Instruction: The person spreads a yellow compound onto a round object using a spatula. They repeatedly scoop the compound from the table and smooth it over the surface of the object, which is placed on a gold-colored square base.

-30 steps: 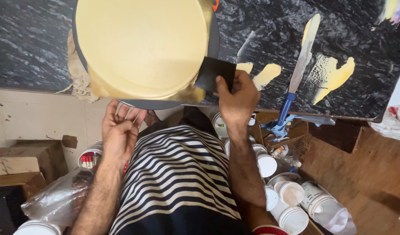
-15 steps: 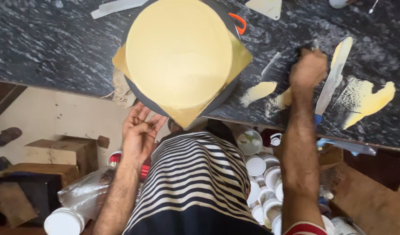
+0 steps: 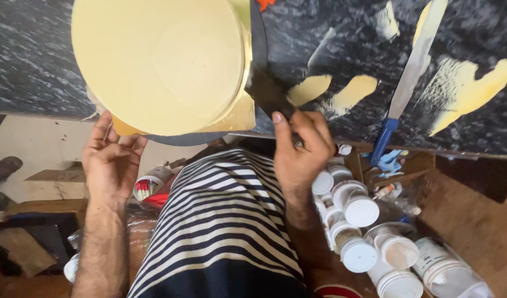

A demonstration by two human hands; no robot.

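Two hands work at the counter's near edge: the right hand (image 3: 300, 149) pinches a dark flat scraper (image 3: 267, 91) between thumb and fingers, the blade running up toward eleven o'clock until it touches the side of the round cream-coated cake (image 3: 157, 60). At eight o'clock of the cake, the left hand (image 3: 110, 160) is loosely open, fingertips touching the gold board's (image 3: 239, 116) edge. Beyond, at three o'clock, a blue-handled palette knife (image 3: 411, 77) lies on the dark marble counter (image 3: 32, 60) among cream smears (image 3: 469, 91), with white-lidded jars (image 3: 358, 212) below.
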